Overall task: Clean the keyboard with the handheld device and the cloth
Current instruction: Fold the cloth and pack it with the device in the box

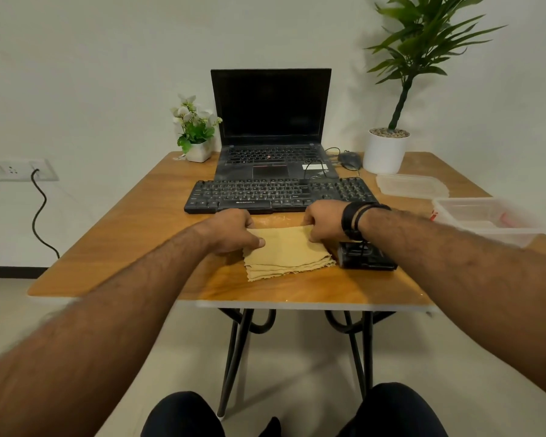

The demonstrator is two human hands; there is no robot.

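A folded tan cloth [289, 253] lies on the wooden table [139, 247] just in front of the black keyboard [278, 193]. My left hand [234, 230] pinches the cloth's far left corner and my right hand [323, 220] pinches its far right corner. To the right of the cloth, partly under my right wrist, sits the black handheld device [364, 257]. The keyboard stretches across the table's middle, untouched.
An open black laptop [271, 127] stands behind the keyboard, with a mouse [349, 159] to its right. A small flower pot [197, 134] and a tall potted plant [388, 146] stand at the back. A clear plastic box [489, 222] and its lid [410, 186] lie at the right.
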